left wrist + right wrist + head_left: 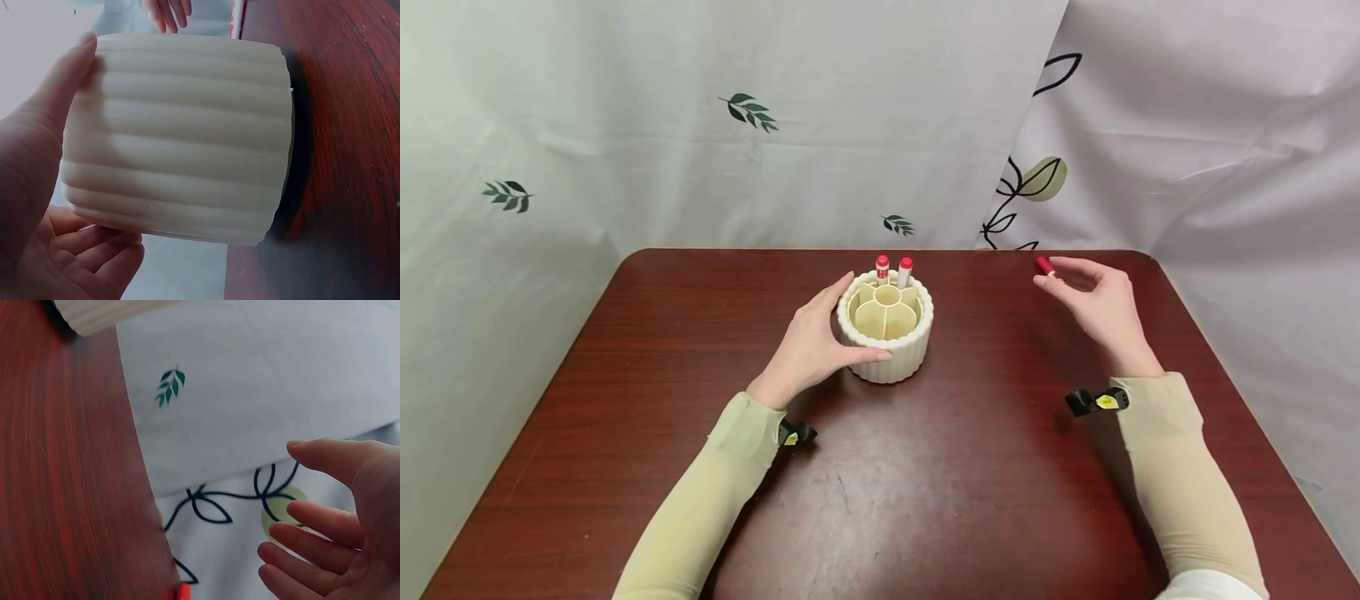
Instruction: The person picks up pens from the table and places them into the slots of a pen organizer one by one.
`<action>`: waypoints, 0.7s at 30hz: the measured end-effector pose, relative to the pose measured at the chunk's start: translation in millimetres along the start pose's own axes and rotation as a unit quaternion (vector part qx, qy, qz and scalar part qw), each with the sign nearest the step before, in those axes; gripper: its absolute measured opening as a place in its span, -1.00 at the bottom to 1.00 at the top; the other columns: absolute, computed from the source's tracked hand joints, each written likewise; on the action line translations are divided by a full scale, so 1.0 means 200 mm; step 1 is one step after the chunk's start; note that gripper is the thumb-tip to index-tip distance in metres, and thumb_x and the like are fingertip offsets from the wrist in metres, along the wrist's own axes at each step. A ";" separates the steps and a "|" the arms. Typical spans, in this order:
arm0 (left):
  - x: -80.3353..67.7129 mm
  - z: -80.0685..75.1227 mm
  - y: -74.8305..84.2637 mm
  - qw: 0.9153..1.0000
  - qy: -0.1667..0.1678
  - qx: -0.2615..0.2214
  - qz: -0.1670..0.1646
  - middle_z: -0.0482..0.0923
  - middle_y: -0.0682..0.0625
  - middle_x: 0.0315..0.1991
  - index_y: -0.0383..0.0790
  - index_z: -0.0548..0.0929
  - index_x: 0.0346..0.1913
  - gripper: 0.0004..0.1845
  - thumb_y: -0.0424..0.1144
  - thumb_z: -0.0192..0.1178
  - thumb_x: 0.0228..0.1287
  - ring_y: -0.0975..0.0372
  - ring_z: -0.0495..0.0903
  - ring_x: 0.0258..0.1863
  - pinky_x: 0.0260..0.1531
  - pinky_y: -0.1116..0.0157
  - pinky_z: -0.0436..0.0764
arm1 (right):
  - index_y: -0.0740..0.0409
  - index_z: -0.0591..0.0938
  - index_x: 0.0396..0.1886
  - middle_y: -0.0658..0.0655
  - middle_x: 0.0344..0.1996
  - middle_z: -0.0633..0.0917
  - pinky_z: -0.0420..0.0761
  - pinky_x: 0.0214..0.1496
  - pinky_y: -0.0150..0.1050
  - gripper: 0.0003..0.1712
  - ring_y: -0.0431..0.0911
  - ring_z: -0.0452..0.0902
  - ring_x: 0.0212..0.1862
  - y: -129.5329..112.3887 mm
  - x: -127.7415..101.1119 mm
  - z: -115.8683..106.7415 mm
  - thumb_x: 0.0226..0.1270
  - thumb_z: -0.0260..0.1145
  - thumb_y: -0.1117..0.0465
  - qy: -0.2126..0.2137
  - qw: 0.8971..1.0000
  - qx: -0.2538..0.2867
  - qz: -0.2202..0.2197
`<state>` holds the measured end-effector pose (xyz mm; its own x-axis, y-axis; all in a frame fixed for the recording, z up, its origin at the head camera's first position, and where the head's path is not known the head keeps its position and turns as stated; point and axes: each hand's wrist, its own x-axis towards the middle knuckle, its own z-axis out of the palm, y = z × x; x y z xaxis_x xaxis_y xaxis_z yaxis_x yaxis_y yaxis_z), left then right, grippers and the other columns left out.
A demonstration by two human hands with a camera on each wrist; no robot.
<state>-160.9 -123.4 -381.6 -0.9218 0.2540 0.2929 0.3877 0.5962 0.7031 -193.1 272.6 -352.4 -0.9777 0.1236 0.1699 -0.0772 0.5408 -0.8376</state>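
I see my left hand (808, 346) curled around the left side of the round cream pen holder (887, 350), thumb across its front and fingers around the back, so it is gripping the holder. In the left wrist view the thumb (59, 87) presses on the holder's (181, 137) ribbed wall and the other fingers wrap under it. The holder stands upright on the dark red-brown table (880, 483), near the middle and a bit toward the far edge. It has a small round cup in its middle and wedge-shaped parts around that. Two white markers with red caps (892, 270) stand side by side in the back part, caps up. My right hand (1093, 300) is well apart from the holder, over the far right part of the table. Its fingers are loosely bent and spread. A small red-capped thing (1044, 265) sits right at the fingertips, but I cannot tell if the fingers pinch it or only touch it. In the right wrist view the fingers (312, 531) are bent with the palm open, and just a bit of red (183, 592) shows at the bottom edge. Light curtains with green leaf prints (748, 111) hang behind the table
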 end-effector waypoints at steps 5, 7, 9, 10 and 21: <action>0.00 0.00 0.00 1.000 0.005 0.003 0.004 0.35 0.05 0.45 -0.12 0.28 0.56 0.31 0.40 0.58 -0.29 0.25 0.36 0.38 0.32 0.19 0.41 | 0.04 0.71 0.21 0.11 0.07 0.72 0.52 -0.21 -0.50 -0.30 -0.31 0.63 -0.08 0.03 0.00 -0.05 0.18 0.51 -0.25 0.013 0.999 -0.043 0.007; 0.00 0.00 0.00 1.000 0.005 0.003 0.007 0.35 0.03 0.46 -0.13 0.28 0.56 0.31 0.40 0.58 -0.28 0.25 0.35 0.38 0.32 0.19 0.41 | 0.02 0.71 0.22 0.12 0.10 0.71 0.48 -0.17 -0.48 -0.28 -0.25 0.58 -0.01 0.04 0.00 -0.06 0.18 0.50 -0.29 0.017 0.998 -0.060 0.009; 0.00 0.00 0.00 1.000 0.003 0.003 0.009 0.34 0.01 0.47 -0.13 0.28 0.56 0.31 0.40 0.58 -0.28 0.25 0.35 0.39 0.32 0.18 0.41 | 0.01 0.71 0.23 0.11 0.11 0.71 0.45 -0.12 -0.45 -0.26 -0.18 0.52 0.07 0.05 0.00 -0.08 0.16 0.49 -0.31 0.019 0.997 -0.071 0.013; 0.00 -0.01 0.00 1.000 0.003 0.004 0.010 0.34 0.00 0.47 -0.13 0.28 0.56 0.31 0.40 0.58 -0.28 0.25 0.34 0.39 0.32 0.18 0.41 | 0.01 0.70 0.23 0.11 0.11 0.71 0.45 -0.09 -0.45 -0.25 -0.15 0.52 0.10 0.05 0.00 -0.08 0.16 0.49 -0.31 0.019 0.997 -0.073 0.015; -0.03 -0.03 0.00 1.000 -0.006 0.010 -0.002 0.32 0.08 0.47 -0.14 0.27 0.57 0.27 0.37 0.57 -0.22 0.26 0.39 0.36 0.30 0.21 0.43 | 0.13 0.68 0.25 0.18 0.12 0.70 0.47 -0.11 -0.54 -0.26 -0.33 0.64 -0.01 0.14 0.02 -0.12 0.20 0.52 -0.21 0.014 0.995 -0.089 0.030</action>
<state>-156.0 -129.2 -379.8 -0.9232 0.2612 0.2819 0.3842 0.6121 0.6911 -194.0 307.8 -364.0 -0.9735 0.1824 0.1380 0.0204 0.6702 -0.7419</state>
